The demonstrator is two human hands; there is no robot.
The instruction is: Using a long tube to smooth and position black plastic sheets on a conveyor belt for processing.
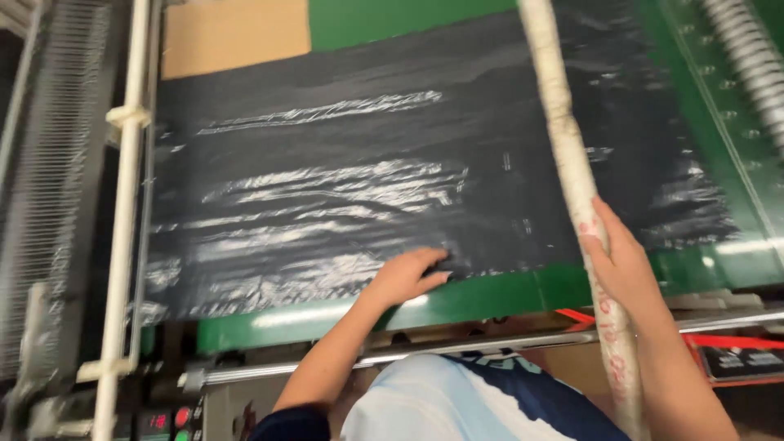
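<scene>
A wide sheet of shiny black plastic film (343, 171) lies flat on a green machine table (490, 298). My left hand (408, 276) rests at the film's near edge, fingers curled onto it. My right hand (622, 263) is wrapped around a long off-white rod (563, 122) with red print. The rod runs from the top of the view down across the film's right part to the bottom edge.
A brown cardboard sheet (233, 34) lies at the far left of the table. A white bar (126, 204) runs along the left beside a comb-like metal rack (49, 180). A ribbed roller (747, 49) sits at the top right. Below are a metal rail (457, 349) and red control buttons (181, 416).
</scene>
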